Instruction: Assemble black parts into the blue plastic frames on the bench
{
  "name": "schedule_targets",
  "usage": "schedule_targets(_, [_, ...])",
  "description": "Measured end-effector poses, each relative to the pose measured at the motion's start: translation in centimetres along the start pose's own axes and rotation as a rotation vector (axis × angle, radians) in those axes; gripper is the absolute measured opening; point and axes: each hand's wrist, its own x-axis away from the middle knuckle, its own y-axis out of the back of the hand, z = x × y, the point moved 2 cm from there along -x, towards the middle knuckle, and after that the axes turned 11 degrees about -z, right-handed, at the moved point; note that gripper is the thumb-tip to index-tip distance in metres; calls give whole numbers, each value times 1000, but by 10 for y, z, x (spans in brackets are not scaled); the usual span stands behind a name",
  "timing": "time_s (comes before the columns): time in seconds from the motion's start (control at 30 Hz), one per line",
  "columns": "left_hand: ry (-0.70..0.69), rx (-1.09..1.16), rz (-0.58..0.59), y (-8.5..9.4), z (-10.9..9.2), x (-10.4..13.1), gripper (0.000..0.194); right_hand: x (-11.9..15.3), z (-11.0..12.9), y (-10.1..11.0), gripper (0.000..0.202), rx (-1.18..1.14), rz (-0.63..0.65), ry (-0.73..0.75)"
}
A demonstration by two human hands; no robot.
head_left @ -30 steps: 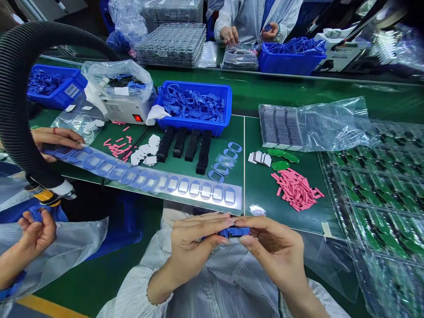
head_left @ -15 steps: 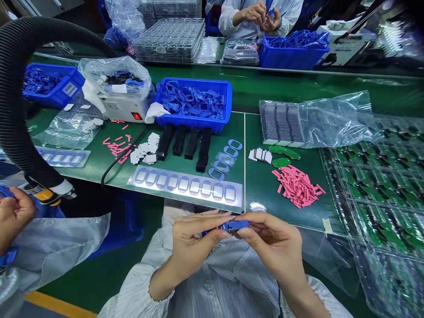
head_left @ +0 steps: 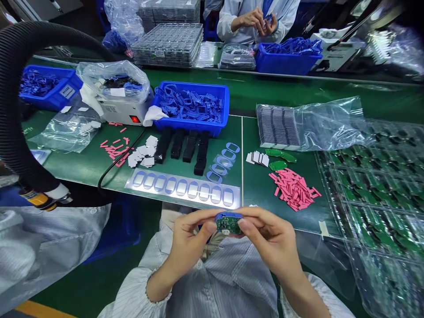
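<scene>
Both of my hands hold one small blue plastic housing [head_left: 228,215] with a green circuit board [head_left: 229,224] in it, just off the front edge of the bench. My left hand [head_left: 195,234] pinches its left end, thumb on the board's face. At the other end, my right hand [head_left: 268,234] grips with thumb in front and fingers behind. The board's component side, with a small white connector at its lower edge, faces me. Fingers cover both ends of the housing. Closest on the bench lies a strip of oval blue-rimmed stickers [head_left: 182,187].
Beyond stand a blue bin of blue housings [head_left: 192,126], black straps [head_left: 200,152] and a white box with a red switch [head_left: 121,112]. Pink strips [head_left: 294,190] and trays of green boards [head_left: 374,190] lie right. A black hose [head_left: 13,106] arches at left. A co-worker's hands [head_left: 261,24] work opposite.
The blue housing has been tilted, so the green board's face now shows instead of the housing's edge. At left, a neighbour's hand has gone out of view.
</scene>
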Motion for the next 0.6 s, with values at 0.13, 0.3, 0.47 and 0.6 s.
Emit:
schedule_targets(0.13, [-263,-132,17,5,-1,-2,39,-4,-1,2,14,-67,40,-28])
schedule_targets(0.3, [-242,-157,-38,8,-3,-4,30,-5,5,11,31,246,94,349])
schedule_targets(0.47, [-249,-132,-69,9,0,-8,32,-13,13,10,36,419,62,693])
schedule_targets(0.6, [-297,-200,-43,14,10,-19,29,-23,13,0,30,370,46,754])
